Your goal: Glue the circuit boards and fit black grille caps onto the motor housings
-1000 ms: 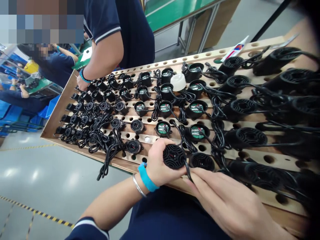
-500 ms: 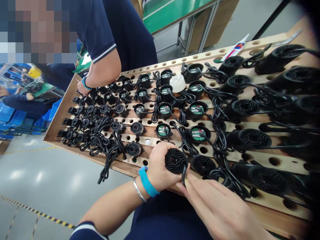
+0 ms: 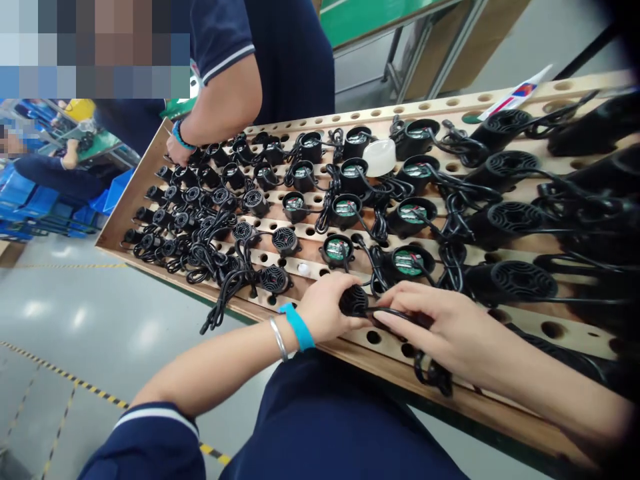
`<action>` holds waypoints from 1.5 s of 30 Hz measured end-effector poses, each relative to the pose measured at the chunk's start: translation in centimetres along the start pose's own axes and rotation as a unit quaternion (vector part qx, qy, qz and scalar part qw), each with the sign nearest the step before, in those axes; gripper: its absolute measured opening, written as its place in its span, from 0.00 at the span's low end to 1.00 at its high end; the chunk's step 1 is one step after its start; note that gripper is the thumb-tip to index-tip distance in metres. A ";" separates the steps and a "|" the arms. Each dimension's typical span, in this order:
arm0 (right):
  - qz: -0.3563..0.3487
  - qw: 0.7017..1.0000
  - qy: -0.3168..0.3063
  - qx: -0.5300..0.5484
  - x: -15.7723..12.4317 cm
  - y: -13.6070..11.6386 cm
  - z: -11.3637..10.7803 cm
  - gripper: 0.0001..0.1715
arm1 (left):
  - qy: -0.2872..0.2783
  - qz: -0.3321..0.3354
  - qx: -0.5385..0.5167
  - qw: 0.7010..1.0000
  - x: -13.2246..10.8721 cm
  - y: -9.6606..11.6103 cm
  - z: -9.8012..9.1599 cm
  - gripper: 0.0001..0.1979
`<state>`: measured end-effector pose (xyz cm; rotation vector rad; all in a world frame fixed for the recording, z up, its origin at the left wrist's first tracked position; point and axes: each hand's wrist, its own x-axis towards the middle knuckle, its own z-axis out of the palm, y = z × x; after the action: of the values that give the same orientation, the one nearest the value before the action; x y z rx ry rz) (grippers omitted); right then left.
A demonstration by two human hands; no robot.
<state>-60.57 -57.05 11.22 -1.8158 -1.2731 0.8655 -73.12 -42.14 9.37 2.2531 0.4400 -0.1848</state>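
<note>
My left hand (image 3: 327, 310), with a blue band and a silver bangle at the wrist, is wrapped round a black round housing (image 3: 354, 301) with a patterned grille, low over the near edge of the wooden tray (image 3: 373, 357). My right hand (image 3: 435, 320) pinches the black cable (image 3: 395, 312) that leaves this housing on its right side. Just beyond my hands stand open black housings with green circuit boards, one (image 3: 337, 249) behind my left hand and another (image 3: 411, 261) behind my right. A grille-topped housing (image 3: 275, 279) sits left of my left hand.
Rows of black housings with coiled cables fill the holed tray. A white translucent cup (image 3: 379, 157) and a white tube (image 3: 517, 93) lie toward its far side. Across the tray, a co-worker's hand (image 3: 179, 150) reaches into the far left corner. Blue bins (image 3: 30, 200) stand beyond.
The held housing has gone down and away from me, to tray level. My right hand has moved forward along with the cable. The view has shifted slightly.
</note>
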 end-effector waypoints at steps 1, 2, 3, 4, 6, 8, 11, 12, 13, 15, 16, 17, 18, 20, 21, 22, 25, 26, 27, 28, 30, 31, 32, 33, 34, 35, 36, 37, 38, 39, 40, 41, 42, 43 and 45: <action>-0.001 1.000 -0.016 -0.008 0.3 0.0 0.2 0.23 | -0.031 -0.004 0.014 0.999 0.1 -0.2 0.0 0.25; -0.003 0.999 -0.034 -0.016 0.5 0.0 0.5 0.24 | -0.056 -0.001 0.034 0.998 0.2 -0.4 0.0 0.24; 0.000 0.998 -0.061 -0.020 0.6 -0.1 0.7 0.24 | -0.076 0.011 0.059 0.995 0.2 -0.4 0.0 0.23; 0.008 0.995 -0.096 -0.017 0.7 -0.3 0.9 0.25 | -0.093 0.033 0.085 0.991 0.2 -0.4 -0.1 0.21; 0.049 0.985 -0.163 0.004 0.7 -0.3 1.0 0.27 | -0.116 0.096 0.137 0.979 0.1 -0.2 -0.5 0.17; 0.091 0.976 -0.195 0.023 0.6 0.1 1.0 0.31 | -0.130 0.145 0.186 0.963 0.1 0.1 -1.1 0.11; 0.110 0.978 -0.177 0.024 0.8 1.1 0.9 0.31 | -0.163 0.165 0.250 0.940 0.0 0.1 -1.8 0.09; 0.105 0.980 -0.167 0.019 0.9 1.5 1.0 0.29 | -0.171 0.160 0.260 0.937 0.0 0.0 -2.0 0.10; 0.098 0.982 -0.161 0.014 1.1 1.7 1.1 0.27 | -0.175 0.155 0.263 0.936 0.0 -0.1 -2.2 0.10; 0.084 0.984 -0.156 0.009 1.5 2.1 1.3 0.21 | -0.168 0.144 0.249 0.943 -0.1 -0.6 -2.3 0.14; 0.081 0.985 -0.152 0.003 1.7 2.1 1.5 0.19 | -0.162 0.134 0.235 0.949 -0.3 -0.9 -2.4 0.19; 0.080 0.986 -0.147 -0.004 1.9 2.1 1.6 0.17 | -0.158 0.123 0.218 0.955 -0.4 -1.1 -2.4 0.25; 0.078 0.987 -0.139 -0.011 2.2 2.1 1.7 0.15 | -0.153 0.108 0.196 0.963 -0.6 -1.3 -2.4 0.30; 0.072 0.990 -0.123 -0.017 2.7 2.0 2.0 0.14 | -0.132 0.073 0.142 0.978 -1.1 -1.6 -2.5 0.38; 0.071 0.990 -0.123 -0.011 3.0 1.9 2.1 0.15 | -0.118 0.057 0.113 0.985 -1.3 -1.7 -2.5 0.39; 0.072 0.989 -0.128 -0.001 3.2 1.9 2.3 0.16 | -0.103 0.042 0.083 0.990 -1.5 -1.9 -2.6 0.39; 0.092 0.985 -0.144 0.025 3.7 1.8 2.9 0.18 | -0.074 -0.002 -0.013 0.997 -2.1 -2.4 -2.5 0.33; 0.098 0.984 -0.147 0.025 3.8 1.8 3.0 0.18 | -0.071 -0.015 -0.047 0.996 -2.2 -2.6 -2.5 0.32; 0.103 0.983 -0.150 0.024 3.9 1.9 3.2 0.19 | -0.072 -0.029 -0.082 0.994 -2.3 -2.9 -2.4 0.32; 0.107 0.982 -0.152 0.023 3.9 2.0 3.3 0.19 | -0.073 -0.043 -0.113 0.990 -2.3 -3.1 -2.3 0.33; 0.114 0.982 -0.148 0.021 3.9 2.2 3.5 0.19 | -0.069 -0.066 -0.151 0.984 -2.2 -3.6 -2.1 0.33; 0.117 0.982 -0.145 0.019 3.9 2.3 3.5 0.21 | -0.063 -0.075 -0.158 0.982 -2.1 -3.8 -2.0 0.32; 0.122 0.982 -0.143 0.016 3.9 2.4 3.5 0.22 | -0.056 -0.084 -0.161 0.982 -2.0 -3.9 -1.9 0.30; 0.130 0.981 -0.145 0.014 4.0 2.5 3.5 0.24 | -0.051 -0.092 -0.161 0.981 -1.9 -4.0 -1.8 0.29; 0.139 0.979 -0.151 0.013 4.0 2.5 3.5 0.25 | -0.051 -0.101 -0.161 0.981 -1.7 -3.9 -1.8 0.28; 0.150 0.975 -0.163 0.015 4.2 2.5 3.4 0.26 | -0.056 -0.111 -0.164 0.979 -1.6 -3.8 -1.8 0.28; 0.162 0.972 -0.171 0.018 4.3 2.5 3.3 0.26 | -0.064 -0.121 -0.168 0.976 -1.5 -3.7 -1.9 0.27; 0.173 0.969 -0.175 0.023 4.4 2.5 3.3 0.25 | -0.072 -0.131 -0.168 0.974 -1.5 -3.4 -2.1 0.27; 0.180 0.967 -0.175 0.033 4.5 2.5 3.3 0.24 | -0.078 -0.138 -0.164 0.974 -1.4 -3.2 -2.2 0.27; 0.183 0.967 -0.170 0.046 4.6 2.5 3.4 0.23 | -0.082 -0.142 -0.156 0.974 -1.4 -2.9 -2.4 0.26; 0.183 0.967 -0.165 0.061 4.6 2.4 3.5 0.23 | -0.086 -0.144 -0.145 0.975 -1.4 -2.7 -2.5 0.26; 0.181 0.967 -0.159 0.076 4.6 2.4 3.6 0.25 | -0.089 -0.142 -0.135 0.976 -1.5 -2.5 -2.6 0.27; 0.178 0.968 -0.156 0.086 4.6 2.4 3.8 0.27 | -0.092 -0.140 -0.129 0.977 -1.5 -2.3 -2.7 0.28; 0.172 0.969 -0.156 0.089 4.6 2.3 3.9 0.28 | -0.096 -0.137 -0.129 0.977 -1.6 -2.3 -2.7 0.30; 0.163 0.971 -0.155 0.075 4.6 2.2 4.2 0.28 | -0.105 -0.132 -0.141 0.976 -1.6 -2.3 -2.5 0.33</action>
<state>-61.81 -52.39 6.75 -1.8454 -1.0682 1.4347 -75.48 -39.23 9.81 1.8695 0.6090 -0.4639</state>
